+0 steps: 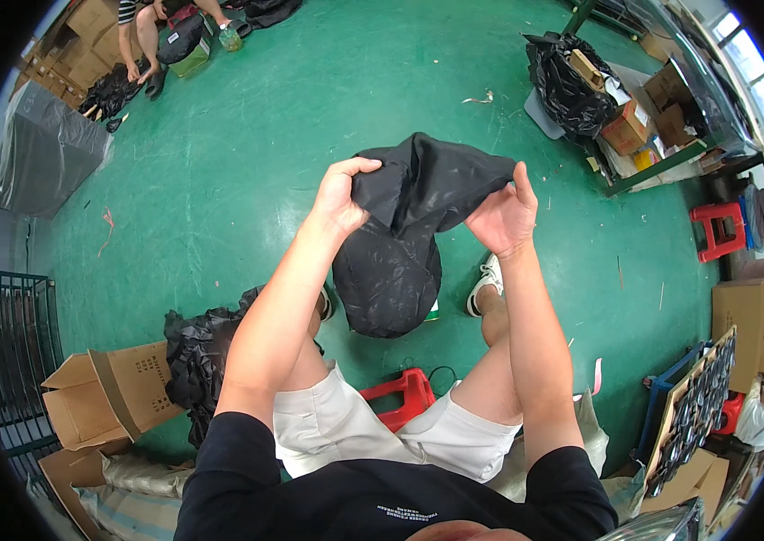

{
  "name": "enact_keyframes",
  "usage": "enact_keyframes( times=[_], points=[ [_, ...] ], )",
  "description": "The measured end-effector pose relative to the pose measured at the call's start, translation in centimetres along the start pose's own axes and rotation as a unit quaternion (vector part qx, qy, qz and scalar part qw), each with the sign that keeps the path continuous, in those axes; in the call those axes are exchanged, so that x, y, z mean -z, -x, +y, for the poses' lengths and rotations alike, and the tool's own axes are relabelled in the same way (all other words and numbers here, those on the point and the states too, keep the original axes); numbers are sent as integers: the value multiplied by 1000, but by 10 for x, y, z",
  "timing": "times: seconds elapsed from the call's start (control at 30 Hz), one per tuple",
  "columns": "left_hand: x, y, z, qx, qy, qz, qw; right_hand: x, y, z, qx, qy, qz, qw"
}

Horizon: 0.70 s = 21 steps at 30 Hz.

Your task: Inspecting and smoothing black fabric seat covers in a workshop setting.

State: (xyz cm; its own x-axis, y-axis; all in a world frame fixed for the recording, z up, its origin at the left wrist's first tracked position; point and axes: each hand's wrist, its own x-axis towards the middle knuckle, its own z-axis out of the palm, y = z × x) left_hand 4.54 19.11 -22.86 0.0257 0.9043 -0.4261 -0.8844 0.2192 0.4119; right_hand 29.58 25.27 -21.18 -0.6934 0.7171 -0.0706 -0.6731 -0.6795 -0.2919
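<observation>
I hold a black fabric bag out in front of me over the green floor. My left hand grips its upper left edge, thumb and fingers pinched on the cloth. My right hand grips its upper right edge. The bag's top is stretched between my hands and its rounded, bulging lower part hangs down above my knees. I sit on a low red stool, in white shorts and white shoes.
A pile of black fabric and an open cardboard box lie at my left. Another person sits at the far upper left. Black bags and boxes stand at upper right, a red stool and a board of dark parts at right.
</observation>
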Motion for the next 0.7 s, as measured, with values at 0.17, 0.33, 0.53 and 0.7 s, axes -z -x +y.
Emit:
enact_keyframes(
  times=[0.17,0.33,0.53,0.7],
  points=[
    [5,-5,3,23,24,-2,999,18,-5,-6,-11,114,55,992],
    [-14,8,2,-5,34,5,999,24,-7,-10,46,94,111,988],
    [-15,21,2,-35,-112,-14,993,7,-6,-1,67,182,111,975],
    [-19,28,2,13,33,17,999,1,-1,-3,39,154,102,982]
  ],
)
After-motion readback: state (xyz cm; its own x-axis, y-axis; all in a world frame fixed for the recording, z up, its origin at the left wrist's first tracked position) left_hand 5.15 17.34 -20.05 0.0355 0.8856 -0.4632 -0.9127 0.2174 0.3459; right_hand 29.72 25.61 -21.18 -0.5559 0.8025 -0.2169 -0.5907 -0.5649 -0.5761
